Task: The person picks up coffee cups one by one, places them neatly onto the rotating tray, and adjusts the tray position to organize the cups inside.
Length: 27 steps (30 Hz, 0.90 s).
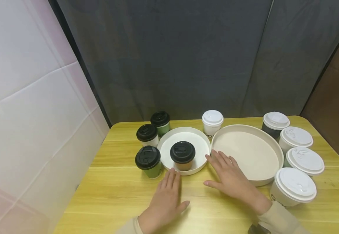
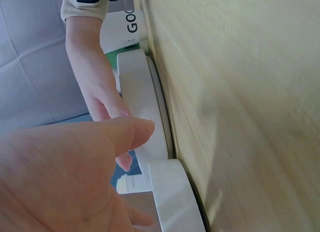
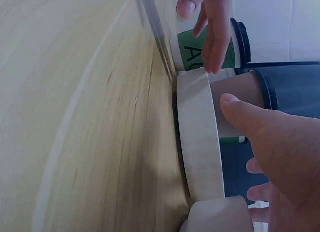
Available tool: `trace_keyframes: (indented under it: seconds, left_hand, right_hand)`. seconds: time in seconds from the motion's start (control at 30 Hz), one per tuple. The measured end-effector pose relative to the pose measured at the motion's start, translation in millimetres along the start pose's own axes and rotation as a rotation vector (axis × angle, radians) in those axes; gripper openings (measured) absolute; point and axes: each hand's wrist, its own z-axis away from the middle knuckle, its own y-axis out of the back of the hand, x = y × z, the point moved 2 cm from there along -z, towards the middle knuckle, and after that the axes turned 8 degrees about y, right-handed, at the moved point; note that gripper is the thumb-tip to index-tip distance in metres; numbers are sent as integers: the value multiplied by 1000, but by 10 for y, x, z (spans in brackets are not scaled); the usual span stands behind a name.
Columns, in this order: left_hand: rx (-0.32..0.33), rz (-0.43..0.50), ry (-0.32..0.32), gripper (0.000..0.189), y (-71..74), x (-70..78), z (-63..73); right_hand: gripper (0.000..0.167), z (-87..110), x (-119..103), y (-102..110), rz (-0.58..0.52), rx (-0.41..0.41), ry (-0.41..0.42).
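A brown paper cup with a black lid (image 1: 182,152) stands upright on the small white round tray (image 1: 165,143). My left hand (image 1: 166,196) reaches to that tray's front rim, fingers straight and nothing held. To the right, my right hand (image 1: 231,177) spreads its fingers, its fingertips between the white tray and the larger beige round tray (image 1: 248,152). In the left wrist view the right hand (image 2: 100,81) is beside the beige tray's wall (image 2: 142,101). The right wrist view shows the left hand's fingers (image 3: 216,41) at the white tray's wall (image 3: 200,137).
Left of the white tray stand several black-lidded cups, the nearest a green cup (image 1: 148,161). A white-lidded cup (image 1: 212,123) is behind, between the trays. Several white-lidded cups line the right side, the nearest a white cup (image 1: 293,187). A dark cloth wall (image 1: 172,58) rises behind the wooden table (image 1: 108,201).
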Motion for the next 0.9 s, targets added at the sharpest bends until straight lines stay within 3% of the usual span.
trace_keyframes:
  seconds: [0.23,0.4,0.5,0.67,0.9]
  left_hand:
    - [25,18,23,95,-29,-70,-18]
    - [30,-76,-9,95,18,4,25]
    - [-12,-128,-44,93,70,107,74]
    - [-70,-104,-128,90,106,272,68]
    - [34,-100,-262,89,-10,385,-86]
  right_hand:
    - [87,5,-5,-8,-6,8,10]
    - [89,12,-1,-19,-15,-5,1]
    - [88,11,-8,-16,-17,2,4]
    - [87,5,-25,-10,-2,25,18]
    - [84,1,-38,7,21,6,12]
